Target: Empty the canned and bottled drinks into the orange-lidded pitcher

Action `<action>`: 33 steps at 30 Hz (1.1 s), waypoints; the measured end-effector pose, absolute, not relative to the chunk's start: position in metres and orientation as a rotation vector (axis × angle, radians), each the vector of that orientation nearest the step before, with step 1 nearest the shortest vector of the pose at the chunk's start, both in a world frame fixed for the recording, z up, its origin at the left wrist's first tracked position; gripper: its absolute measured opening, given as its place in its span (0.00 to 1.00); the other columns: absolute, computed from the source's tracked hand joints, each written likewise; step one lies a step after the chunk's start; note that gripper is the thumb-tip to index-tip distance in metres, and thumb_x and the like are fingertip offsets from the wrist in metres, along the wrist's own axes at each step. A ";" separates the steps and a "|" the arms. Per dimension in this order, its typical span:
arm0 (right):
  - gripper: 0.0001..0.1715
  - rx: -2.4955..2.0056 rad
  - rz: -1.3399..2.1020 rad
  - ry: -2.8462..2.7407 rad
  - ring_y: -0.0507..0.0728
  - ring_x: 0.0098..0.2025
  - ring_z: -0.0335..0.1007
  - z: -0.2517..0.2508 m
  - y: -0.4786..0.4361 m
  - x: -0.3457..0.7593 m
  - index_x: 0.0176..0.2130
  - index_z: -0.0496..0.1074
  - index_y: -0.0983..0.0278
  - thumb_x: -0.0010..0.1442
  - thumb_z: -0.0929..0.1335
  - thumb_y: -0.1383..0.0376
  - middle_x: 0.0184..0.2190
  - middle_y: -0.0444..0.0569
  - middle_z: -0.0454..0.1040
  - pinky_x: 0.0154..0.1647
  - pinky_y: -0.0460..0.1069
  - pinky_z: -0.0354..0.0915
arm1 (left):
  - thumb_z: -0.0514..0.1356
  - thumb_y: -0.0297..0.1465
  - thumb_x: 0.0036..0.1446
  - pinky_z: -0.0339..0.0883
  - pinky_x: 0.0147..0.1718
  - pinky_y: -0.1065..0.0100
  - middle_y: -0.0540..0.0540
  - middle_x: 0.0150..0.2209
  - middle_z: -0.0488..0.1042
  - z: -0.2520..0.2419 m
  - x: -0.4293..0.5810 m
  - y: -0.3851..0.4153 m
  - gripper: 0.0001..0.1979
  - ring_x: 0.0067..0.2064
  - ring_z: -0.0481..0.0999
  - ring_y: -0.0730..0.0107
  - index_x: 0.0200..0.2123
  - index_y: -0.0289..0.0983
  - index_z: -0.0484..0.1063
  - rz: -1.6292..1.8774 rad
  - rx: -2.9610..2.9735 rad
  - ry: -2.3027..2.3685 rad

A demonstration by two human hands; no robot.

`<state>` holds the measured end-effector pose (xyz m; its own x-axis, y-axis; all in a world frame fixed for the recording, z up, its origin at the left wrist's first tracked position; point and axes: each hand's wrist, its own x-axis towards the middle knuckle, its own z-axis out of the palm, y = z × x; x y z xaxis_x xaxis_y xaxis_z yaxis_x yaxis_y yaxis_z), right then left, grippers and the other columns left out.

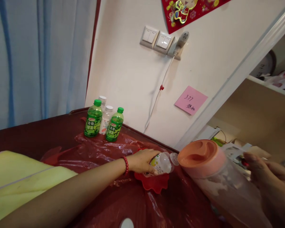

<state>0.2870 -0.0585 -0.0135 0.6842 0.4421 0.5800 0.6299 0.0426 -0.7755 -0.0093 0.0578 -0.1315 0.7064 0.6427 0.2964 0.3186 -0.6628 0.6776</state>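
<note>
1. A clear plastic bottle with a printed white-and-yellow label [165, 163] lies tilted right of the frame's centre, its open neck pointing right.
2. The left hand [142, 161], reaching in from the lower left with a red beaded bracelet [126, 165] at the wrist, has its grip closed around this bottle's body.
3. A translucent plastic pitcher with a round orange lid [218, 177] leans across the lower right, lid towards the bottle's neck; whether the two touch cannot be told.
4. The right hand [272, 177], blurred at the right edge, has its grip curled at the pitcher's side, holding it; the exact hold is unclear.
5. Beneath the left hand and bottle sits a red dish with a scalloped rim [154, 185].
6. A thin, glossy red plastic sheet [95, 152] covers part of the dark red surface [58, 128].
7. Left of centre, two green-capped bottles of green drink [93, 120] stand upright beside two clear bottles with white caps [105, 122].
8. A folded yellow cloth [26, 180] fills the lower left; a small round white object [127, 223] shows at the bottom edge.
9. A pink paper note [191, 100] marked "377" is on the wall, upper right of centre.
</note>
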 end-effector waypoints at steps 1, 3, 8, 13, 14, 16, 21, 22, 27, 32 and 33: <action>0.30 -1.654 -0.206 -0.906 0.58 0.23 0.60 -0.008 -0.059 0.282 0.25 0.79 0.57 0.33 0.77 0.37 0.20 0.49 0.69 0.20 0.51 0.48 | 0.72 0.33 0.46 0.70 0.42 0.64 0.46 0.44 0.81 -0.132 -0.010 0.058 0.23 0.44 0.79 0.54 0.48 0.42 0.77 0.704 2.305 0.736; 0.32 -1.726 -0.209 -0.946 0.58 0.22 0.60 0.001 -0.058 0.275 0.25 0.79 0.58 0.32 0.74 0.35 0.18 0.49 0.68 0.21 0.51 0.51 | 0.72 0.33 0.46 0.70 0.42 0.63 0.46 0.45 0.81 -0.132 -0.010 0.059 0.22 0.44 0.79 0.54 0.47 0.42 0.77 0.703 2.298 0.750; 0.29 -1.729 -0.171 -1.033 0.57 0.22 0.60 0.012 -0.051 0.267 0.30 0.83 0.59 0.40 0.76 0.39 0.19 0.46 0.68 0.22 0.50 0.51 | 0.72 0.35 0.48 0.70 0.46 0.61 0.44 0.49 0.80 -0.134 -0.012 0.062 0.24 0.50 0.78 0.50 0.49 0.41 0.76 0.690 2.319 0.772; 0.10 -1.827 -0.154 -0.978 0.56 0.21 0.60 0.024 -0.047 0.254 0.29 0.83 0.60 0.51 0.79 0.56 0.17 0.43 0.66 0.23 0.50 0.50 | 0.73 0.35 0.48 0.71 0.46 0.61 0.44 0.51 0.80 -0.135 -0.014 0.064 0.25 0.51 0.79 0.49 0.51 0.42 0.75 0.682 2.327 0.781; 0.09 -1.851 -0.162 -0.971 0.56 0.22 0.61 0.027 -0.046 0.252 0.29 0.83 0.60 0.52 0.79 0.57 0.17 0.42 0.66 0.24 0.50 0.51 | 0.73 0.35 0.47 0.70 0.47 0.61 0.44 0.51 0.80 -0.136 -0.014 0.065 0.26 0.51 0.78 0.49 0.51 0.42 0.74 0.686 2.326 0.780; 0.08 -1.871 -0.175 -0.978 0.56 0.24 0.63 0.030 -0.043 0.251 0.29 0.83 0.59 0.52 0.79 0.58 0.18 0.42 0.67 0.28 0.50 0.54 | 0.73 0.35 0.47 0.70 0.48 0.60 0.43 0.51 0.80 -0.137 -0.014 0.066 0.27 0.52 0.78 0.49 0.52 0.42 0.74 0.694 2.320 0.772; 0.26 -1.911 -0.213 -1.091 0.61 0.27 0.66 0.029 -0.040 0.258 0.30 0.81 0.58 0.45 0.72 0.41 0.20 0.45 0.68 0.32 0.54 0.58 | 0.73 0.36 0.47 0.70 0.49 0.62 0.44 0.52 0.80 -0.138 -0.014 0.067 0.28 0.52 0.79 0.50 0.52 0.42 0.74 0.674 2.304 0.785; 0.31 -1.931 -0.221 -1.115 0.63 0.27 0.66 0.028 -0.040 0.260 0.30 0.80 0.58 0.42 0.69 0.36 0.20 0.46 0.68 0.32 0.54 0.58 | 0.73 0.36 0.47 0.70 0.49 0.62 0.44 0.53 0.80 -0.138 -0.014 0.068 0.28 0.53 0.78 0.51 0.53 0.42 0.74 0.662 2.303 0.789; 0.39 -1.947 -0.201 -1.122 0.62 0.25 0.63 0.025 -0.040 0.264 0.32 0.78 0.58 0.38 0.67 0.31 0.23 0.47 0.69 0.31 0.55 0.58 | 0.73 0.37 0.48 0.70 0.48 0.63 0.43 0.53 0.79 -0.138 -0.014 0.069 0.28 0.53 0.78 0.51 0.53 0.41 0.73 0.656 2.312 0.772; 0.38 -1.918 -0.212 -1.113 0.61 0.25 0.61 0.023 -0.038 0.267 0.31 0.79 0.57 0.37 0.68 0.30 0.23 0.47 0.70 0.30 0.55 0.58 | 0.73 0.36 0.48 0.70 0.50 0.61 0.44 0.54 0.79 -0.140 -0.014 0.070 0.29 0.53 0.78 0.51 0.54 0.41 0.73 0.670 2.304 0.769; 0.38 -1.923 -0.211 -1.104 0.61 0.25 0.62 0.023 -0.038 0.266 0.32 0.79 0.57 0.36 0.68 0.30 0.24 0.47 0.71 0.30 0.55 0.57 | 0.73 0.36 0.48 0.70 0.51 0.61 0.43 0.54 0.79 -0.141 -0.014 0.070 0.29 0.53 0.78 0.51 0.54 0.41 0.73 0.669 2.305 0.767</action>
<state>0.2665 -0.0378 0.0233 0.5897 0.6141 0.5246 0.7644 -0.2146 -0.6080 -0.0144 0.0703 -0.1407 0.7042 0.6594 0.2633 0.3501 -0.6450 0.6793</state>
